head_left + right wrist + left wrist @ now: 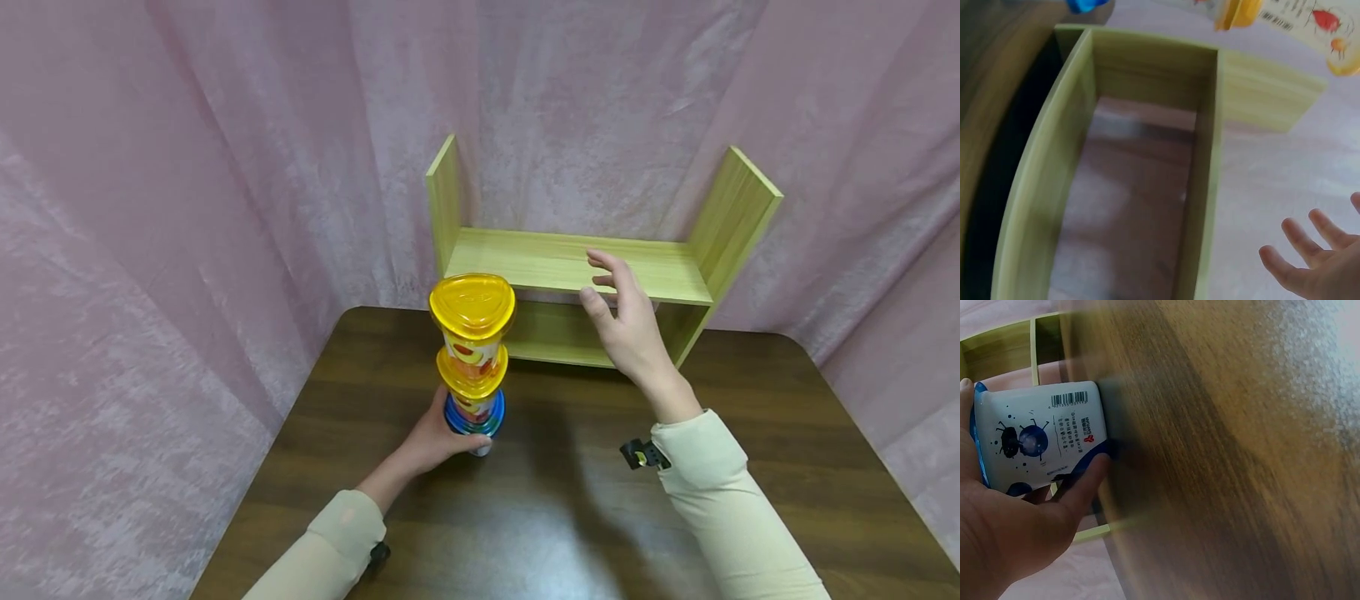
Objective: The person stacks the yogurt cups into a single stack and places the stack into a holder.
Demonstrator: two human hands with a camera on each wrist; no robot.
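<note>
left hand: we grip the blue-lidded bottom cup on the table.
cup stack: upright, left of our right hand.
right hand: fingers spread, holding nothing, before the shelf.

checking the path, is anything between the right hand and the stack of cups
Nothing visible. The right hand hovers open in front of the shelf, apart from the stack of cups that the left hand grips at the base. Only bare table lies between them.
</note>
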